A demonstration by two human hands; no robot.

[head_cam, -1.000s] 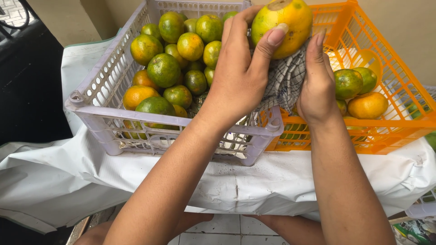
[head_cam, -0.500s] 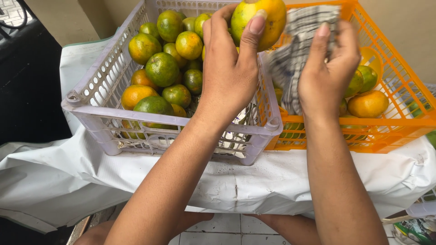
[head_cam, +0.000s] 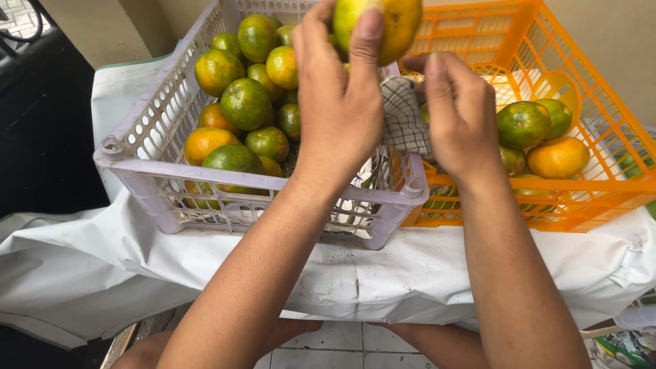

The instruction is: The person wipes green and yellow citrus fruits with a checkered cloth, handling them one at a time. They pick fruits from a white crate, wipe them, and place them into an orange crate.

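Above the crates, both hands have drawn together, left (head_cam: pixel 339 102) gripping orange (head_cam: pixel 389 24), right (head_cam: pixel 459 113) clutching cloth (head_cam: pixel 404 116)

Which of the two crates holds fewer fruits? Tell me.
The orange crate on the right. Only a few green and orange citrus fruits show in it, with bare mesh floor visible, while the pale lilac crate on the left is heaped.

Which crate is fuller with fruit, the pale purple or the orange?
The pale purple crate: fruit lies heaped in it, while the orange crate holds only a few and shows bare floor.
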